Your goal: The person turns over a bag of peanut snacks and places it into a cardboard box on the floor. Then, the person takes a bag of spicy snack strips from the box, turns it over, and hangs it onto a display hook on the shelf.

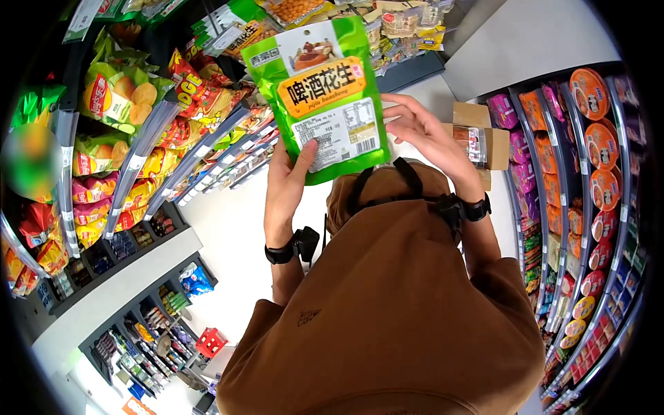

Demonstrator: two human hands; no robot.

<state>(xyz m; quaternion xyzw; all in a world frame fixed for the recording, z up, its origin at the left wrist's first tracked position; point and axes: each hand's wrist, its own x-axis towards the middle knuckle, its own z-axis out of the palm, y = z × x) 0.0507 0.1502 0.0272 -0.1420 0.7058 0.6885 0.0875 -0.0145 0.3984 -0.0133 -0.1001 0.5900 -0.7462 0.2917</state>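
Observation:
A green bag of peanuts (325,93) with a yellow label and a white printed panel is upright in front of me, tilted slightly. My left hand (290,166) grips its lower left corner, thumb on the front and the other fingers hidden behind. Beside the bag's right edge is my right hand (425,131), its fingers stretched out and apart. Whether those fingertips touch the bag I cannot tell. Both wrists wear black bands.
Snack shelves (149,149) with chip bags rise at the left, and more packaged snacks (398,28) hang behind the bag. Shelves of noodle bowls (602,145) stand at the right. An open cardboard box (496,149) sits beyond my right hand; a red basket (210,342) is lower left.

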